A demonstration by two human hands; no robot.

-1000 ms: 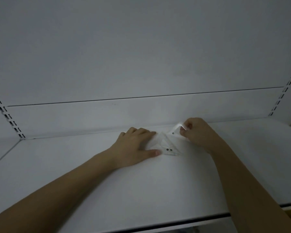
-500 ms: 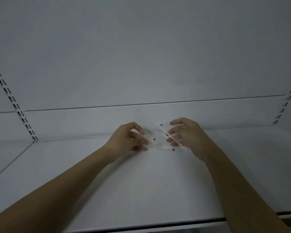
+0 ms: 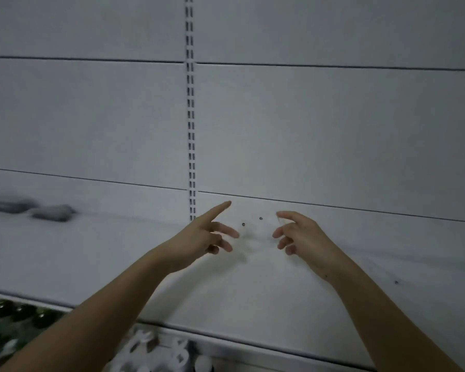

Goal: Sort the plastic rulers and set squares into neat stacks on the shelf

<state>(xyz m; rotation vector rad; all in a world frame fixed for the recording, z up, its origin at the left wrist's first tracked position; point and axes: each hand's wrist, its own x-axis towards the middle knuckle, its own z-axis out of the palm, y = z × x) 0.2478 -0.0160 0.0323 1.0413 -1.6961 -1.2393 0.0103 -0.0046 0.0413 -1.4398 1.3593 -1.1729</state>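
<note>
Two hands: left hand (image 3: 199,237) and right hand (image 3: 301,234) both raised over the shelf (image 3: 253,291), facing each other with a gap between them.
Clear pieces: nearly invisible transparent plastic (image 3: 253,229) sits in that gap; only two small dark dots and faint smeared edges show. Whether these are rulers or set squares, cannot tell.
Left fingers: index stretched out toward the back panel (image 3: 306,130), the others loosely spread; no clamp on the plastic visible.
Right fingers: loosely curved and apart, tips toward the plastic; contact with an edge cannot be told through the blur.
Other stock: dark blurred items (image 3: 38,209) far left on the shelf, well apart from the hands; white shapes (image 3: 156,350) on the level below.
Step in hand, as judged: squaring the clear pieces into one stack.
Doing it well: bring both hands in on opposite edges, press lightly, tap edges flush against the shelf; use the dots as alignment marks.
Risk: slick plastic may fan out or slide if squeezed unevenly.
</note>
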